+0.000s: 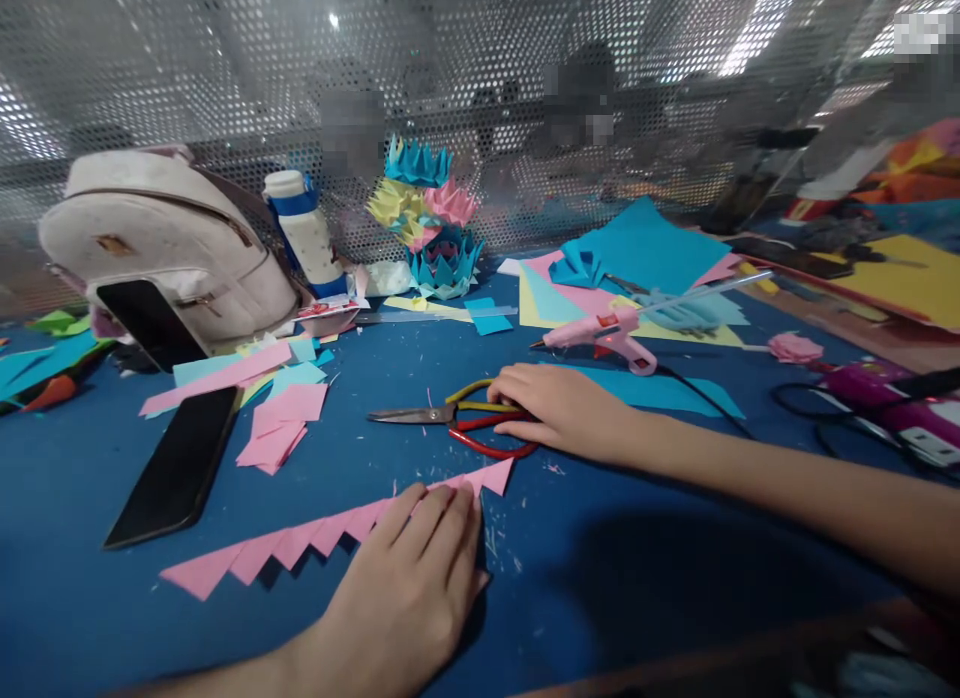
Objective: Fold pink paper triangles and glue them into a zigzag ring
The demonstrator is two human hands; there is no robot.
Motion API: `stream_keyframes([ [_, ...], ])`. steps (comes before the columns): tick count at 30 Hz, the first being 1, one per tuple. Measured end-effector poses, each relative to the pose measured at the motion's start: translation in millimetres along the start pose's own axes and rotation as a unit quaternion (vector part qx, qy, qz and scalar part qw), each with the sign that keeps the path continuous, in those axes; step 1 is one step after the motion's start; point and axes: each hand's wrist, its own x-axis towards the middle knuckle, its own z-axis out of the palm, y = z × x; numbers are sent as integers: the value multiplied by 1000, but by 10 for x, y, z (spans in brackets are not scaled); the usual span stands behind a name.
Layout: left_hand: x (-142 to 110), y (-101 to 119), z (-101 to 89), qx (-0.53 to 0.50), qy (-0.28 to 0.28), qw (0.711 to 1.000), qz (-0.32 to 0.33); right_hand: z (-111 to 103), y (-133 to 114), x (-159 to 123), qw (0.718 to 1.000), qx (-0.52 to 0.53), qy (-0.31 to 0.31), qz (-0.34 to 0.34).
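Note:
My left hand [409, 588] lies flat, fingers together, pressing on a long pink paper strip [300, 543] cut into zigzag points on the blue table [600, 558]. My right hand [559, 408] rests on the red and yellow handles of a pair of scissors [442, 418], fingers curled over the loops. The scissors lie on the table with their blades closed and pointing left.
A black phone [180, 468] lies left, pink paper pieces [281, 428] beside it. A pink glue gun [607, 333], coloured sheets [637, 263], folded paper flowers [431, 218], a white backpack [165, 243] and a bottle [304, 228] stand behind. More scissors [862, 418] lie at right.

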Motion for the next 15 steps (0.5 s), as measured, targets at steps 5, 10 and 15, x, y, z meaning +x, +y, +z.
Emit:
stream_keyframes([
  [5, 17, -23, 8, -5, 16, 1000, 2, -90, 26, 127, 999, -8, -46, 11],
  [10, 9, -30, -4, -9, 17, 1000, 8, -184, -69, 169, 997, -29, -49, 51],
  [15, -8, -32, -12, -11, 4, 1000, 18, -127, -290, 185, 998, -43, -32, 43],
])
